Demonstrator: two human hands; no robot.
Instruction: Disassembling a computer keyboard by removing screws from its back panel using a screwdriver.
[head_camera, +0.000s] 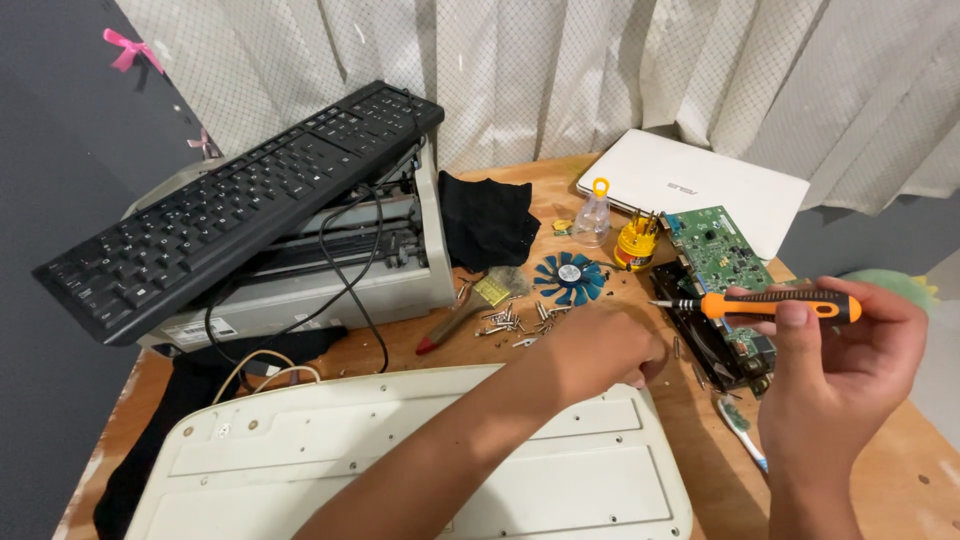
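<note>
Surface: a wooden table, worn and marked, set against a pale quilted curtain at 12 o'clock and a dark grey wall at 9 to 10 o'clock with a pink ribbon bow on it.

At 10 o'clock a grey printer carries a black keyboard laid tilted across its top, cable hanging down its front. A black cloth lies at 12 o'clock beside the printer; a closed white laptop at 1 o'clock. Near centre: a blue fan rotor, a scatter of small screws, a brush with a red-tipped handle, a small clear bottle and a yellow holder of screwdriver bits. A green circuit board rests on a black housing at 2 o'clock. A toothbrush lies at 4 o'clock.

Upturned white keyboard: cream plastic back panel facing up, at 6 o'clock, nearest the camera, with small screw holes and shallow recessed sections.

Left hand: reaches across the panel's far right corner, fingers curled down at the table edge of it; whether anything is pinched, I cannot tell.

Right hand: at 3 o'clock, closed around a screwdriver with orange and black handle, held level, tip pointing toward 9 o'clock, above the circuit board's near end.
</note>
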